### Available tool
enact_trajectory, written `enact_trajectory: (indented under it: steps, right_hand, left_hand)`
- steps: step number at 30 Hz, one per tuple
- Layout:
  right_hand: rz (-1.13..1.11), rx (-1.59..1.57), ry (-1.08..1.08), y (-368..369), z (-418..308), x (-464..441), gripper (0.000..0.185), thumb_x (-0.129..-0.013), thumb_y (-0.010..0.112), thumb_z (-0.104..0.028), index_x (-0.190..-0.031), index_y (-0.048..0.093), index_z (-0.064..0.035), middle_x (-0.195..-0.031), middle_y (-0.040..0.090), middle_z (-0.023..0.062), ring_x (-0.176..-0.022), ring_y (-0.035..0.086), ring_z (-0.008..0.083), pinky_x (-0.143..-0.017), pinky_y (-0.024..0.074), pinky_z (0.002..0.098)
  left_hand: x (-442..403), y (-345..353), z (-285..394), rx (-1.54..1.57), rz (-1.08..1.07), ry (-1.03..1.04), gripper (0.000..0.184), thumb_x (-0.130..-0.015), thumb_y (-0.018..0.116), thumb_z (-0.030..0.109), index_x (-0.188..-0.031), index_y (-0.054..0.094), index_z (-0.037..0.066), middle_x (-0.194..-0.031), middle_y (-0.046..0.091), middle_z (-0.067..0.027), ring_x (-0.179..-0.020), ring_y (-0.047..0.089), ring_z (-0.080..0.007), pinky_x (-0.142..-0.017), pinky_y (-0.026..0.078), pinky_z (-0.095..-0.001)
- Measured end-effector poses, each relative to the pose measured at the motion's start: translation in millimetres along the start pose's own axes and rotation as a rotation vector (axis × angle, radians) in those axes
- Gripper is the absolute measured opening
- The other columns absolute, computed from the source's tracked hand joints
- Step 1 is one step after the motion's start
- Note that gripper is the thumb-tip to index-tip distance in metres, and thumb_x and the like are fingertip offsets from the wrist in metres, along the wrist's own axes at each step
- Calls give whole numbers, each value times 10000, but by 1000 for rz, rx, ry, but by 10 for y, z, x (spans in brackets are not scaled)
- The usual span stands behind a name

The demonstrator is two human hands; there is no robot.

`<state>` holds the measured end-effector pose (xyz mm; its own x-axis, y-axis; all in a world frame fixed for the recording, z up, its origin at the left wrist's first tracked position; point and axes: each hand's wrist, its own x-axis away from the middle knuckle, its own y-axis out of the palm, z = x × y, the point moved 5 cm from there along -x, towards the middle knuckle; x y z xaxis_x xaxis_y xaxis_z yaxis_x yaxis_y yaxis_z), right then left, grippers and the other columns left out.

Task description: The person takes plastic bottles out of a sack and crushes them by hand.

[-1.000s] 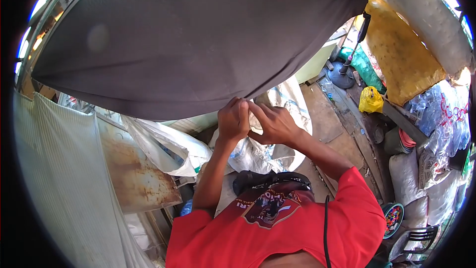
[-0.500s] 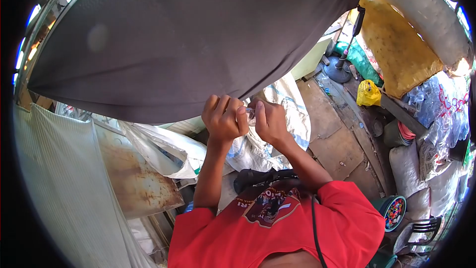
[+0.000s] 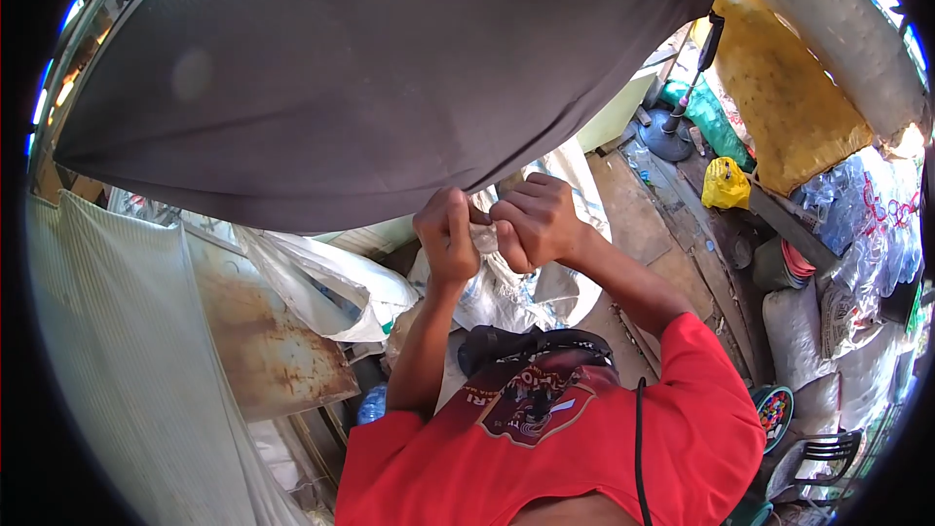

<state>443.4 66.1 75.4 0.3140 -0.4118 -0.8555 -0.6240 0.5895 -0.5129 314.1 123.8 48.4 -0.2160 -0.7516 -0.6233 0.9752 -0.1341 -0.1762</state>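
My left hand (image 3: 448, 239) is closed, its thumb and fingers pinched together below the lower edge of a dark cloth (image 3: 390, 88). Close beside it, my right hand (image 3: 536, 222) is closed too, with the fingers curled in. Between them shows a bit of a small, clear, plastic-looking thing (image 3: 483, 236), mostly covered by the fingers; its kind cannot be made out. Behind the hands lies a white woven sack (image 3: 575, 282).
A green bucket of colourful bottle caps (image 3: 774, 417) and a black chair (image 3: 828, 458) stand at right. Beyond are filled sacks (image 3: 797, 336), a yellow plastic bag (image 3: 725, 183) and clear plastic bottles (image 3: 847, 195). A pale curtain (image 3: 127, 331) hangs left.
My right hand has turned over and risen slightly, its knuckles now facing up. My left hand has rotated so its thumb side shows. Both stay close together at the clear thing.
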Motion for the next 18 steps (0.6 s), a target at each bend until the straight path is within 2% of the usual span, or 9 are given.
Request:
enact_trajectory:
  steps: [2,5,8,9,12,15,18]
  right_hand:
    - [-5,32,10,60,6,17,69,-683,510,-125,-675,567,-87,-545,482,41,-444,465,225,-467,385,349]
    - [-4,33,-34,32,-47,10,158,-748,562,-194,-800,646,-72,-549,485,21,-448,470,194,-467,384,330]
    - [-88,93,-46,-43,-198,-80,328,-853,611,-418,-892,655,-95,-534,472,13,-462,511,180,-489,430,315]
    - [-96,82,-58,-31,-219,-73,476,-820,645,-582,-926,651,-119,-543,469,11,-467,516,171,-485,433,305]
    - [-144,-4,-27,47,-244,26,505,-788,670,-609,-905,639,-119,-551,466,10,-473,527,181,-492,440,311]
    - [-94,-36,-66,54,-277,108,519,-770,690,-612,-836,608,-104,-560,480,13,-484,543,185,-475,431,314]
    - [0,-106,-178,41,-314,150,513,-765,714,-588,-708,562,-101,-565,473,3,-467,511,165,-449,394,300]
  left_hand:
    - [24,-23,-64,4,-24,27,390,-948,398,156,-641,576,-4,-622,575,-124,-576,540,-275,-575,407,-376]
    - [29,-45,-17,2,45,74,346,-964,383,194,-824,622,-14,-724,620,-137,-635,590,-263,-629,450,-370]
    - [21,-93,49,-17,93,113,380,-978,353,249,-1034,623,-13,-833,656,-151,-685,623,-250,-671,480,-356]
    - [11,-103,74,-12,69,106,403,-980,341,265,-1078,620,-10,-855,662,-154,-690,625,-247,-673,483,-352]
    - [7,-106,154,26,-65,43,468,-985,304,307,-1163,614,4,-895,676,-160,-686,621,-244,-662,488,-342]
    - [114,-42,8,60,-314,-135,471,-970,305,298,-1174,617,10,-887,676,-156,-683,619,-245,-645,488,-343]
    - [205,73,20,128,-480,-46,461,-951,318,283,-1173,619,14,-892,678,-148,-677,623,-238,-620,483,-340]
